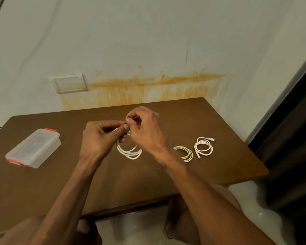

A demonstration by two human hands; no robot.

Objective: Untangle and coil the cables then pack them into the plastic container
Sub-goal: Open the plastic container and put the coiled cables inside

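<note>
Both hands are working together above the middle of the brown wooden surface (210, 121). The left hand (99, 137) is curling its fingers and thumb around the top of a coiled white cable (130, 152), pinching the gathered loops near the thumb tip. The right hand (145, 128) is pinching at the same spot from the other side, its fingertips meeting those of the left hand; what exactly it is gripping there is too small to tell. The loops of this white cable are hanging below the hands, and whether their lowest part is touching the surface cannot be told.

To the right of it, two more cables are lying on the surface. A coiled cream-coloured cable (185, 153) is sitting just beside the right wrist, partly hidden behind the forearm. Just beside that one, further right, a coiled white cable with a small connector (203, 146) is resting flat, its plug end pointing to the right.

Well apart, on the left side of the surface, a translucent rectangular plastic container with red clips (34, 147) is sitting with its lid on.

Behind the surface, a pale wall is showing orange streaky stains (148, 85) and a white wall plate (70, 83).
</note>
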